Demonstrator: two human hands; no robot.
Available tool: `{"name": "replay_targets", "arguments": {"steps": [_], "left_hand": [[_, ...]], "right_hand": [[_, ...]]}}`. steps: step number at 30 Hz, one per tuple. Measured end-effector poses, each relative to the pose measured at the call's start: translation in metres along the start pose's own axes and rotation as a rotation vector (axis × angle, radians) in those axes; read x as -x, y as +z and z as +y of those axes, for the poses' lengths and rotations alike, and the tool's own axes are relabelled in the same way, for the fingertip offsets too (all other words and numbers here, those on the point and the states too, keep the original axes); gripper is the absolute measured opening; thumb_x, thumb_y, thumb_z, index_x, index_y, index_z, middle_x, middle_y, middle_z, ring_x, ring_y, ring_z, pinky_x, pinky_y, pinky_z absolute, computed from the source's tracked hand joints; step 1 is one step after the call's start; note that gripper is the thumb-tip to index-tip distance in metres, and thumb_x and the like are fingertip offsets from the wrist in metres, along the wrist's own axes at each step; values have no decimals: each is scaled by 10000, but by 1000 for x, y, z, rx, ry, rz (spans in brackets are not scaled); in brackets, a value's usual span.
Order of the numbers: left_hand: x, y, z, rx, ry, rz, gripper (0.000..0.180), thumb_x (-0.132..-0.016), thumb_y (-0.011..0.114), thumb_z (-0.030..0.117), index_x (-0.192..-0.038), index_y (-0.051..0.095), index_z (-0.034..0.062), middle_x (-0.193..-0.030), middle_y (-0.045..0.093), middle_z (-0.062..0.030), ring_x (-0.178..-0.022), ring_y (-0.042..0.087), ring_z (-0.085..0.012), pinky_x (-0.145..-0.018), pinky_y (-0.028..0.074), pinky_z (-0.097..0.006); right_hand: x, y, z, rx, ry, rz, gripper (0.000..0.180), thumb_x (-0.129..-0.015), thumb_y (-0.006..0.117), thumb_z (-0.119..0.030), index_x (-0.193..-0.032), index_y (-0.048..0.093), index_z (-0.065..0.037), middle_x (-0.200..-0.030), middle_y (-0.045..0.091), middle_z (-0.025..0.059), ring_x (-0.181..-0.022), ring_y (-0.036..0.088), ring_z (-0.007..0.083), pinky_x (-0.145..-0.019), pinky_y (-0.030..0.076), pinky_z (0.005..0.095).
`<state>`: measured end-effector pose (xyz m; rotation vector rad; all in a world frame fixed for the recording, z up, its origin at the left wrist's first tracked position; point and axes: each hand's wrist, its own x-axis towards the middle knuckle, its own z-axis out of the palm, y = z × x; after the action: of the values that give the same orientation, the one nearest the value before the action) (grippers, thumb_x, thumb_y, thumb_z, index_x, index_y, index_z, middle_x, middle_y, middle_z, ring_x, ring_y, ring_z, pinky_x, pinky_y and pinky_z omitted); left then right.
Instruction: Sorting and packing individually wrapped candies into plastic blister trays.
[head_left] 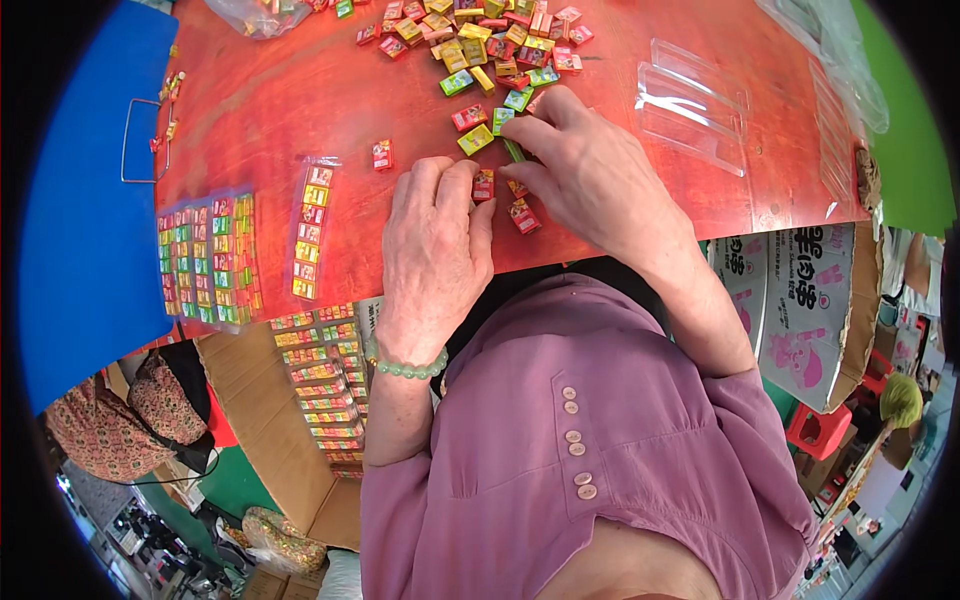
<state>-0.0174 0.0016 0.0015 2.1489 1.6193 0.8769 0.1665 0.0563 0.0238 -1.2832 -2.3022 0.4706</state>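
Close to the red table's near edge, my left hand point(432, 235) has its thumb and forefinger closed at a tiny red box point(483, 184). Beside it my right hand point(600, 170) pinches a small green box point(514, 150) between thumb and forefinger. Another red box point(522, 216) lies just below the right thumb. Ahead of the fingers are a yellow-green box point(475, 139) and a red one point(468, 118). A single red box point(382, 154) rests left of them. Further left, a narrow clear plastic tray point(298, 268) holds a row of red and yellow boxes.
A heap of small coloured boxes point(465, 50) covers the table's far middle. Clear plastic trays point(690, 125) lie at right. Filled trays point(208, 262) sit at the left edge, beside a blue panel point(85, 190). Below, an open carton point(255, 410) contains more filled trays.
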Motion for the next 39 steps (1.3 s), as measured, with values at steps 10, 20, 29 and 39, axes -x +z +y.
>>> {"name": "replay_targets", "arguments": {"steps": [10, 20, 29, 39], "left_hand": [[6, -2, -8, 45, 20, 14, 360, -850, 785, 56, -1165, 631, -25, -1094, 584, -175, -1003, 607, -372, -866, 523, -468], [1, -10, -10, 84, 59, -32, 401, -827, 812, 58, -1180, 642, -30, -1108, 595, -165, -1012, 624, -362, -860, 533, -461], [6, -17, -6, 122, 36, -102, 339, -794, 826, 16, -1084, 654, -16, -1033, 605, -140, -912, 639, -348, -801, 543, -455], [8, -8, 9, 75, 119, -77, 441, -809, 835, 96, -1197, 662, -26, -1128, 579, -146, -984, 619, -338, -814, 545, -452]], "right_hand": [[12, -14, 1, -119, -35, 69, 287, -883, 787, -117, -1110, 653, -3, -1019, 623, 148, -890, 648, 351, -767, 538, 429], [59, -10, 0, 80, -93, 49, 349, -831, 826, -223, -1116, 706, -61, -1063, 619, 78, -1001, 584, 277, -902, 431, 413], [57, -19, -5, 170, -97, -17, 376, -838, 819, -257, -1155, 734, -73, -1155, 627, 86, -1103, 564, 293, -974, 430, 451], [59, -10, 5, 157, -90, 28, 381, -836, 817, -288, -1158, 751, -95, -1439, 566, 86, -1353, 492, 356, -1081, 418, 505]]}}
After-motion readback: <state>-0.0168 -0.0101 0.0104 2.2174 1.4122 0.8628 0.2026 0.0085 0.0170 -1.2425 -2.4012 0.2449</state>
